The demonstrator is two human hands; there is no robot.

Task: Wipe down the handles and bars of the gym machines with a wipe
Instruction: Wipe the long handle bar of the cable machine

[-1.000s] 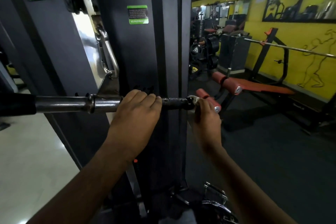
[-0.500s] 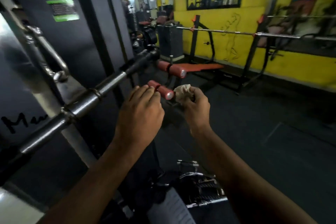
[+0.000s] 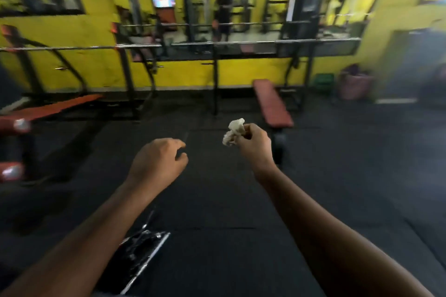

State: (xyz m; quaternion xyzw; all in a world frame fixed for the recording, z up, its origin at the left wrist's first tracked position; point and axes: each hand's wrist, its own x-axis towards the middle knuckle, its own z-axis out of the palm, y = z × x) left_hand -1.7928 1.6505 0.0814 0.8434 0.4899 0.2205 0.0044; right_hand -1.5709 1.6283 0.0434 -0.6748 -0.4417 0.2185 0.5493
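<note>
Head view: both forearms reach out over the black rubber floor [image 3: 241,200]. The right hand [image 3: 256,145] has its grip clamped on a crumpled white wipe [image 3: 233,131], pinched between thumb and fingertips. The wad sticks out up and to the left of the knuckles, held in the air and touching no machine. The left hand [image 3: 156,164] hangs beside it, well apart from the wipe. Its fingers are loosely curled and its grip is slack and empty.

No handle or bar lies within reach of either hand. Across the floor a barbell [image 3: 241,43] rests on a rack along the yellow wall [image 3: 72,31], and a flat red weight bench [image 3: 272,106] stands below it to the right. An inclined bench [image 3: 55,106] with red roller pads sits at the left edge. Some chrome attachment [image 3: 147,246] lies on the floor near the left forearm, too blurred to name.

The step in hand looks like the passage between machines, with wiping paused and the wipe carried along. The next move calls for walking up to a bar, likely the barbell ahead. The wipe would then need folding around the steel instead of being pinched, and the left hand could steady the bar.
</note>
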